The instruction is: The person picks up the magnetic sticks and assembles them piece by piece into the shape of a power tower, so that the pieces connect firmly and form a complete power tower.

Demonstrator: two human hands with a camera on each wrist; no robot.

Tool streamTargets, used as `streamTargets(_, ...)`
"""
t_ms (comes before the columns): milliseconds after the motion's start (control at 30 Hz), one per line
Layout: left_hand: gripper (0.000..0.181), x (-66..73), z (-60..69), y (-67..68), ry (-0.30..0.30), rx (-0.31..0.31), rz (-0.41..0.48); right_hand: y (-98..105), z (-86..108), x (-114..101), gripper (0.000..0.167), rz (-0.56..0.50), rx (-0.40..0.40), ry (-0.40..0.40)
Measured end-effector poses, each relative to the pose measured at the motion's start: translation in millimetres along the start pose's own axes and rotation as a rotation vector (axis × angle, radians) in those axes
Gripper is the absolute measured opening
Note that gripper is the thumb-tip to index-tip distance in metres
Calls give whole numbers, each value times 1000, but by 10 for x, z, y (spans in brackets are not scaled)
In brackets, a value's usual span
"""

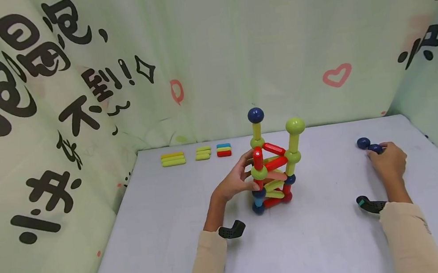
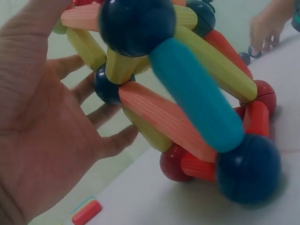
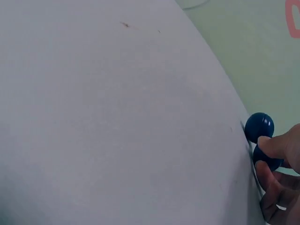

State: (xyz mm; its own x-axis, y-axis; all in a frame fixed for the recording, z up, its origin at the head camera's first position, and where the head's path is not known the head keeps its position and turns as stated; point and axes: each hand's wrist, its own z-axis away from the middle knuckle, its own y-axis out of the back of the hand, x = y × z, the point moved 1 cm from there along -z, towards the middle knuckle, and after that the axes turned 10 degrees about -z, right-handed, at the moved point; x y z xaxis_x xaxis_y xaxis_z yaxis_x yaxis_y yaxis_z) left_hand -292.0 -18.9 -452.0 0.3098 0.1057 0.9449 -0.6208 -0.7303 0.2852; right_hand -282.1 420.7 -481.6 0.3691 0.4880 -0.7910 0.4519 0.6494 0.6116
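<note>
A tower of magnetic building rods and balls (image 1: 273, 163) stands upright on the table, its rods red, yellow-green, orange and blue. My left hand (image 1: 239, 176) grips its left side, thumb in front and fingers reaching behind. In the left wrist view, a blue rod (image 2: 197, 93) joins two dark blue balls, close to my left palm (image 2: 51, 136). Over at the right, my right hand (image 1: 390, 159) pinches a dark blue ball (image 3: 268, 158) between thumb and fingers. A second dark blue ball (image 3: 259, 127) touches it. Part of the pinched ball is hidden by the fingers.
Loose rods lie in three groups toward the back left: longer yellow ones (image 1: 173, 159), shorter yellow-green ones (image 1: 203, 153), and a blue, yellow and red group (image 1: 223, 150). A printed curtain (image 1: 211, 66) hangs behind the white table (image 1: 165, 231).
</note>
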Motion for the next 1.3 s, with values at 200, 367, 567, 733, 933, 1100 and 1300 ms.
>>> streamTargets(200,94,96,-4,-49,52,0,-107,-33,72,30,58,-84,95,41)
streamTargets(367,93,124,-36,-141,107,41,-177,-80,287,-95,56,-272,230,17)
streamTargets(567,100,118,-67,-225,103,47,-186,-119,711,-597,42,-521,362,253)
streamTargets(733,106,124,-65,-256,66,29,-187,-55,1232,-1284,37,-785,200,617)
streamTargets(933,107,142,-67,-269,49,43,-187,-84,1832,-1896,43,-878,-139,974)
streamTargets(1100,110,131,-74,-289,71,41,-213,-187,2064,-2076,51,-761,-257,1066)
streamTargets(1300,113,131,-73,-307,90,33,-225,-275,2111,-2027,56,-691,-299,1085)
